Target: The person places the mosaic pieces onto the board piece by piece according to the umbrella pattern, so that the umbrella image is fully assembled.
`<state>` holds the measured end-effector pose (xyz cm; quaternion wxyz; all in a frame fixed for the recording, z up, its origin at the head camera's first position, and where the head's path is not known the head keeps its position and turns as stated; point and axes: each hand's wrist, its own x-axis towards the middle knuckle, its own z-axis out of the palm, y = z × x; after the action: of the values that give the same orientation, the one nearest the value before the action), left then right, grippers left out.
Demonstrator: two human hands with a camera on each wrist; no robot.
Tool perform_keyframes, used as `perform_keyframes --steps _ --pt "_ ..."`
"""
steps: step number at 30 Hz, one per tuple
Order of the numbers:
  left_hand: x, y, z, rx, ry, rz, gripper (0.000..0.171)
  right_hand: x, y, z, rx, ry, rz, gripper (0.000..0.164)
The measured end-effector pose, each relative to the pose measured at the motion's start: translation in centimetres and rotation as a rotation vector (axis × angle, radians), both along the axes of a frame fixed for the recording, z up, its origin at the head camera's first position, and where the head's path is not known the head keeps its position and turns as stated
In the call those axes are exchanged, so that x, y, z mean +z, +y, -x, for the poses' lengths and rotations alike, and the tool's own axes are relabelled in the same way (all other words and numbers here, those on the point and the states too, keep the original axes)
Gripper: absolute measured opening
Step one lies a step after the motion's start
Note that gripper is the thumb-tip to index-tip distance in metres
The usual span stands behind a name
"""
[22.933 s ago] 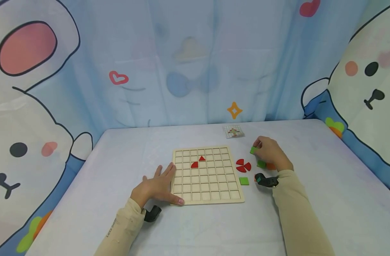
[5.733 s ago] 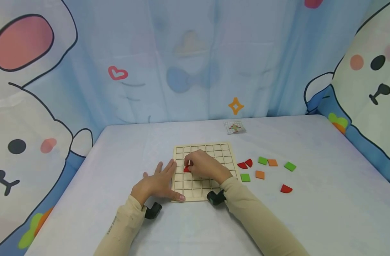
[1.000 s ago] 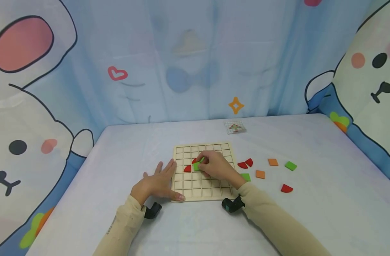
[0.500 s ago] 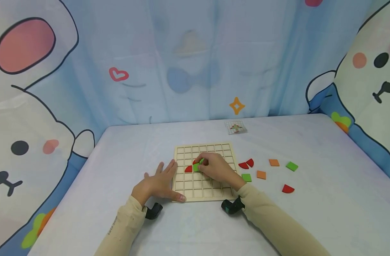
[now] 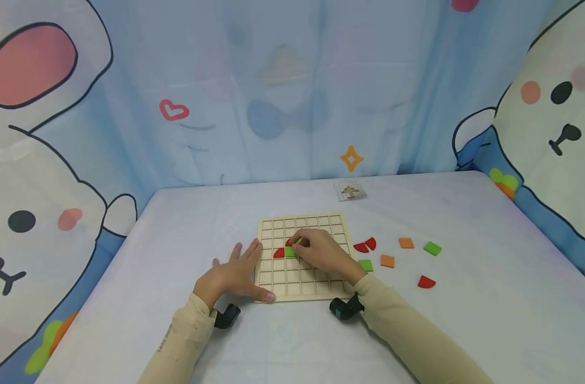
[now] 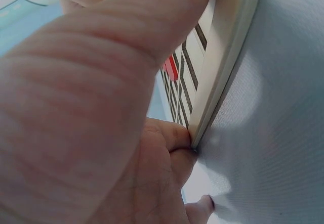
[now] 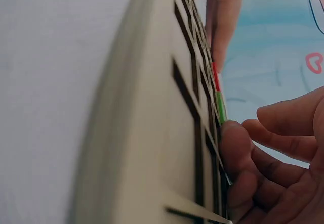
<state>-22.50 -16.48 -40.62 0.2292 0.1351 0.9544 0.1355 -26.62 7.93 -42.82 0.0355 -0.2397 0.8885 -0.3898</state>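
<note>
A pale wooden grid board (image 5: 297, 290) lies on the table. My left hand (image 5: 229, 280) is spread at its left edge, thumb on the near left corner; the left wrist view shows fingertips at the rim. My right hand (image 5: 323, 250) is bent over the middle of the board, its fingertips pinching a green square tile (image 5: 290, 252). That tile lies against a red quarter-circle piece (image 5: 279, 253). Part of another red piece (image 5: 288, 242) shows above it, and more green shows beside the fingertips. In the right wrist view a fingertip meets the green tile's edge (image 7: 220, 105).
Right of the board lie two red quarter-circles (image 5: 361, 247), a green square (image 5: 365, 265), orange squares (image 5: 387, 261), another green square (image 5: 432, 248) and a red quarter-circle (image 5: 426, 281). A small pattern card (image 5: 350, 190) lies at the back, before a blue curtain (image 5: 201, 154).
A green square from the right side is now on the board under my right hand. Over the last second it has settled flat beside the red quarter-circle. My left hand stays put.
</note>
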Motion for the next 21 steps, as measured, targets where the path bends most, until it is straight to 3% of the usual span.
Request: perform_keyframes --steps 7,10,17,21 --pt "0.1 0.0 -0.1 0.001 0.003 -0.002 0.130 1.0 1.2 0.1 0.056 -0.186 0.095 0.019" --pt "0.0 0.0 -0.1 0.005 0.005 -0.002 0.130 1.7 1.9 0.1 0.065 -0.227 0.122 0.022" --pt "0.1 0.0 -0.2 0.008 0.006 -0.017 0.130 4.3 4.7 0.2 0.106 -0.178 0.123 0.033" --pt "0.1 0.1 -0.3 0.013 0.008 -0.016 0.130 5.8 7.1 0.4 0.084 -0.144 0.117 0.039"
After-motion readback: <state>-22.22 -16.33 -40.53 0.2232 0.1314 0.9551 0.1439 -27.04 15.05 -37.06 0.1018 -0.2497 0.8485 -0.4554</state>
